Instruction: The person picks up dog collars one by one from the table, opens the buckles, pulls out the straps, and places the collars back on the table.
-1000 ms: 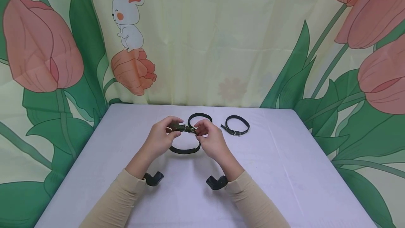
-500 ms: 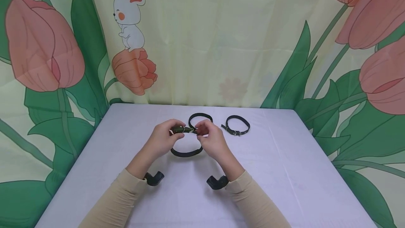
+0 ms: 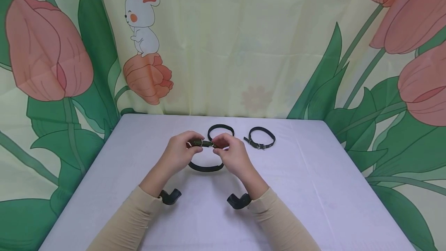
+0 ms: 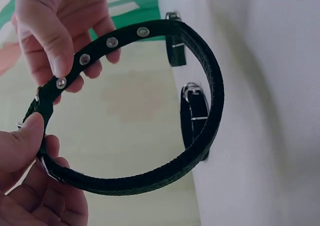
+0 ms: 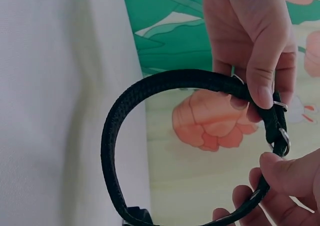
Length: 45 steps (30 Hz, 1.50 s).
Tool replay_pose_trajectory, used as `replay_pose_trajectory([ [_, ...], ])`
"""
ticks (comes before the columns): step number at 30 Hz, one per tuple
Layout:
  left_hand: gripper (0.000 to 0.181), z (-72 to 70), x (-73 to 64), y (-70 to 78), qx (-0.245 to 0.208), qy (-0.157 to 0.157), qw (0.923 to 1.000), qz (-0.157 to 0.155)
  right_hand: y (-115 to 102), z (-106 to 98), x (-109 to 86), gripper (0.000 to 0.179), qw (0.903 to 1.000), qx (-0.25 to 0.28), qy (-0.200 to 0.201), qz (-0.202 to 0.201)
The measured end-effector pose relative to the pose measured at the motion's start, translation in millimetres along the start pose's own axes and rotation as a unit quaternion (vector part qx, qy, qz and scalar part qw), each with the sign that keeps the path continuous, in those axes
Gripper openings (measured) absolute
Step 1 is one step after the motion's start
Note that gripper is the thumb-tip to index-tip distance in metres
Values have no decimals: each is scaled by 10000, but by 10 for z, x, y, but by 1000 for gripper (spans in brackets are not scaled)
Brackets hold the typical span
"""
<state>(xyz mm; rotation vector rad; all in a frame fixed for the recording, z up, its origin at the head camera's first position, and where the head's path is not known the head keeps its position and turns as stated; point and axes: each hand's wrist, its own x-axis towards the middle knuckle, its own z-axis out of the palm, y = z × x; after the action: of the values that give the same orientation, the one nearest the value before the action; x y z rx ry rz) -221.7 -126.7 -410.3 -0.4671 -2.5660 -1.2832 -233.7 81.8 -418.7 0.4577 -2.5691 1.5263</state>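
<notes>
Looped dark strap [image 4: 217, 91], stitched edge, round metal eyelets [image 4: 112, 42]; fingers [image 3: 195, 150] of left hand [image 3: 175, 153] and right hand [image 3: 233, 154] pinch it.

Left grip [image 3: 177, 152] and right grip [image 3: 232, 154] pinch close together.

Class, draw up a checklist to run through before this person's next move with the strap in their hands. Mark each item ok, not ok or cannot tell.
1. Left hand grips the held strap: ok.
2. Right hand grips it too: ok.
3. Eyelets show, at least four in the left wrist view: ok.
4. Whole held strap visible in the head view: not ok, the hands cover parts.
5. Prong seated in a hole at the metal fittings: cannot tell.
6. Two other straps on the table: ok.
</notes>
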Motion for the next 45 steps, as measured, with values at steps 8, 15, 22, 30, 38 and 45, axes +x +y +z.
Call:
replay_pose_trajectory([
  [8, 28, -38, 1, 17, 50, 36, 9999, -111, 22, -49, -5, 31, 9999, -130, -22, -49],
  [15, 28, -26, -8, 18, 82, 69, 9999, -78, 39, -57, 2, 30, 9999, -138, 27, -25],
  [22, 32, 16, -22, 30, 140, -66, 9998, 89, 5, -4, -7, 23, 9997, -179, -73, -129],
  [30, 29, 40, -27, 61, 222, -415, 9989, 65, -39, 46, -35, 22, 9994, -199, -215, -191],
  [38, 23, 16, -25, 62, 556, -242, 9979, 219, -31, 11, -50, 22, 9990, -338, -194, -196],
  [45, 25, -32, -30, 29, 539, -88, 9984, 164, -20, -45, -46, 22, 9994, -314, -117, -73],
])
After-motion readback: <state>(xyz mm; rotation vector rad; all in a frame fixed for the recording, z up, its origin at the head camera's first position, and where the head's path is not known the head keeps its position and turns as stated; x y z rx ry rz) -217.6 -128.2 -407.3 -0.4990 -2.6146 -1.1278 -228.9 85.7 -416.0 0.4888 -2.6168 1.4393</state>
